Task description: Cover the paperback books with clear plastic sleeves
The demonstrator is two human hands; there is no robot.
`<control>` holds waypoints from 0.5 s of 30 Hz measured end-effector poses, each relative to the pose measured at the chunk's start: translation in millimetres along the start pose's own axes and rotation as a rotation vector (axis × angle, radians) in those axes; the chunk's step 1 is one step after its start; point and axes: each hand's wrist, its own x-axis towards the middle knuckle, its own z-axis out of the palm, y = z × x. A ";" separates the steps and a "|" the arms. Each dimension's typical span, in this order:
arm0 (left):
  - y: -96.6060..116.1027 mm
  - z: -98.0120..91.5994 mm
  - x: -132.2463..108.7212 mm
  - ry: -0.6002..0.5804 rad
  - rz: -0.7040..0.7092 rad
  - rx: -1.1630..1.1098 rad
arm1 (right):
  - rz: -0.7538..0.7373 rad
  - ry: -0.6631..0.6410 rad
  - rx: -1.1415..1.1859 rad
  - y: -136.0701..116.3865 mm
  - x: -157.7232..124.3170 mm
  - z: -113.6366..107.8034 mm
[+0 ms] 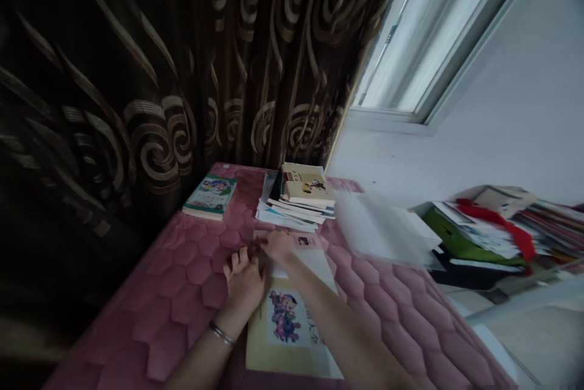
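A thin yellow booklet (285,341) with a cartoon picture lies flat on the pink quilted mattress (182,292) in front of me. My left hand (244,280), a bangle on its wrist, rests at the booklet's upper left corner with its fingers spread and flat. My right hand (277,248) lies across the booklet's top, fingers curled at a white sheet (314,262) that lies there. Whether it grips the sheet is unclear. A blurred pale sheet (381,229) shows to the right in mid-air.
A stack of books (298,198) stands just beyond my hands. A single green-covered book (210,195) lies to its left near the dark patterned curtain (182,73). Right of the mattress, a green box and piled books and papers (483,232) sit below a window.
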 end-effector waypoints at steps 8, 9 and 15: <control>-0.6 8.2 1.7 0.007 -0.015 -0.057 | 0.087 0.003 0.005 -16.8 39.0 1.2; -0.8 8.3 2.0 0.006 -0.019 -0.060 | 0.072 0.002 0.001 -16.9 35.3 1.6; 1.0 1.0 1.8 0.021 -0.008 -0.046 | -0.028 -0.026 -0.024 -10.4 -0.7 6.5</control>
